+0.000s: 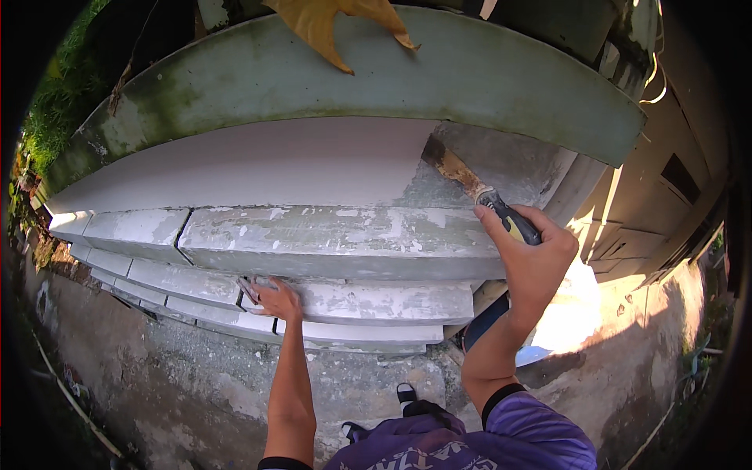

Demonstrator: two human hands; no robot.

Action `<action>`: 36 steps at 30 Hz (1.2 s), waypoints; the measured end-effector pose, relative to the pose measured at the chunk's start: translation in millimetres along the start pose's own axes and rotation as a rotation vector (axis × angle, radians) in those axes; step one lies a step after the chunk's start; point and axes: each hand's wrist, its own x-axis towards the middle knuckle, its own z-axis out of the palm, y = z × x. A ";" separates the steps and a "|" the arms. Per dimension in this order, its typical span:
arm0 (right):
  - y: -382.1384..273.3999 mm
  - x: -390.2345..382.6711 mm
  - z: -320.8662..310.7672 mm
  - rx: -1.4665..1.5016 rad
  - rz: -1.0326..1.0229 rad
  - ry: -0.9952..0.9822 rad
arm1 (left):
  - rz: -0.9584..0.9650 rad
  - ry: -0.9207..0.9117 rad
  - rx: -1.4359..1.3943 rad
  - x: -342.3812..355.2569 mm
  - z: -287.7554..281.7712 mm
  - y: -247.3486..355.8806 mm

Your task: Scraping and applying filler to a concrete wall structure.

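My right hand [539, 252] is closed round the dark, yellow-marked handle of a paint scraper [462, 174]. Its worn, rusty blade points up and left, with the tip against the wall panel [298, 160] where pale paint meets bare grey surface. Lower and to the left, my left hand [276, 299] rests on a stepped ledge [352, 301], fingers spread near a dark joint. The fingertips look greyish, and I see no tool in that hand. Between the hands runs a higher ledge [337, 235] with patchy, flaking white paint.
Above the panel juts a curved, green-stained slab [376, 74] with a dry yellow leaf [341, 23] on it. Green plants [66, 117] grow at the left. A brown gate [642, 188] stands at the right. Below is rough concrete ground [196, 384], partly sunlit.
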 end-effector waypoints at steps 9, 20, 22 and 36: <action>-0.2 16.8 -9.4 0.056 0.102 -0.024 | 0.008 0.013 0.004 5.5 8.3 -13.2; 9.5 7.0 2.1 0.154 -0.053 -0.030 | -0.015 -0.013 0.009 11.8 12.1 -23.8; 9.4 1.3 -1.4 0.276 -0.034 -0.153 | -0.017 -0.016 0.004 12.1 10.3 -20.6; 15.1 21.4 -14.2 0.252 -0.048 0.030 | -0.003 0.022 0.007 7.3 7.8 -19.6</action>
